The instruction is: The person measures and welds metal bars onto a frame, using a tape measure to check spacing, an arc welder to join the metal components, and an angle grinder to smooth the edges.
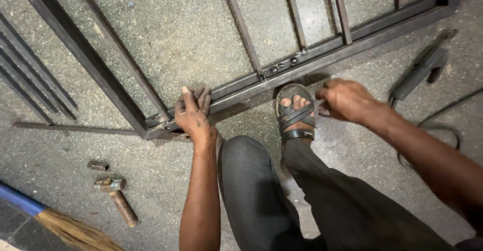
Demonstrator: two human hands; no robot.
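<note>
A dark steel frame of square tube with several thin upright bars lies flat on the concrete floor. My left hand grips the frame's bottom rail close to its corner, fingers wrapped over the tube. My right hand hovers just right of my sandalled foot, fingers curled; I cannot tell whether anything small is in it. The foot rests against the frame's lower rail. My legs in dark trousers fill the lower middle.
A rusty hammer and a small metal block lie at lower left, beside a broom. A welding electrode holder with its cable lies at right. Loose steel bars lie at far left.
</note>
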